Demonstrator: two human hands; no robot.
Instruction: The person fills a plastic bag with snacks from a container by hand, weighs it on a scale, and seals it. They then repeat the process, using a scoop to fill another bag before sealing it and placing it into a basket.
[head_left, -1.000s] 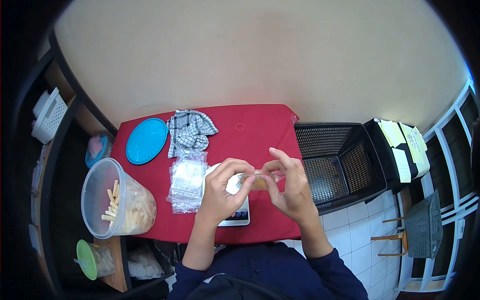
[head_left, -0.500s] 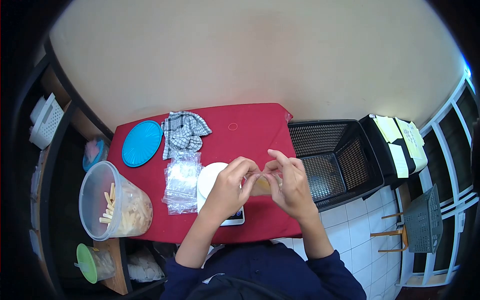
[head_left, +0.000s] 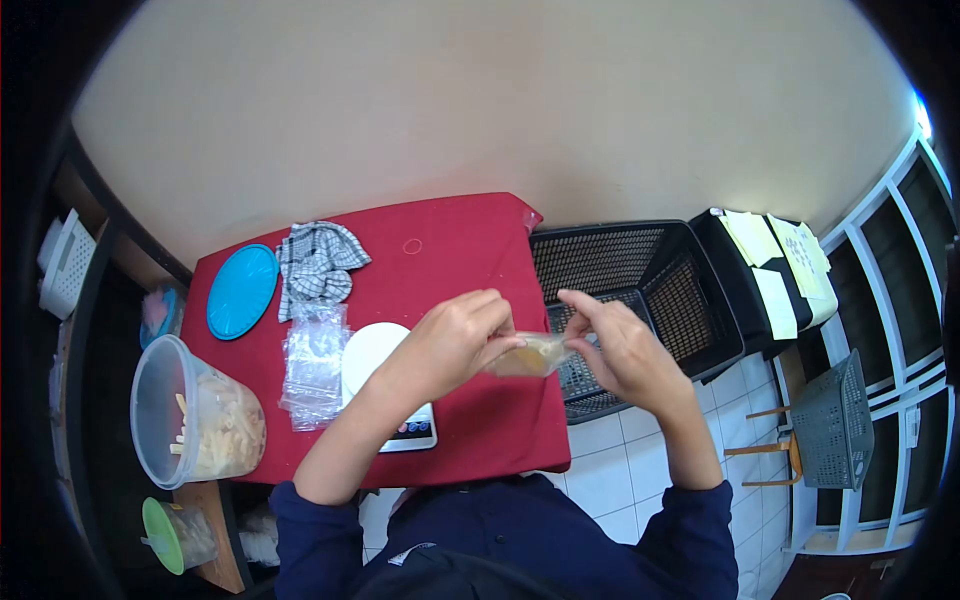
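A small clear plastic bag [head_left: 530, 358] with pale yellowish contents hangs between my two hands, over the table's right side near the crate. My left hand [head_left: 455, 335] pinches its left top corner between thumb and fingers. At the opposite corner, my right hand [head_left: 630, 355] pinches the bag with thumb and finger, its index finger raised. Left of my left hand stands a white kitchen scale [head_left: 373, 350], partly hidden by my forearm. Beside the scale lies a pile of flat clear plastic bags [head_left: 315, 370].
A large clear tub [head_left: 225, 430] of pale stick-shaped pieces stands at the table's left edge. Behind it lie a blue lid [head_left: 242, 292], a checked cloth [head_left: 320, 260] and a rubber band [head_left: 412, 246]. A black plastic crate [head_left: 690, 310] adjoins the red-covered table [head_left: 460, 225] on the right.
The view has swung to the right, so the table appears further left. My hands have moved apart, stretching the bag's top edge between them, and the bag is now closer to the crate.
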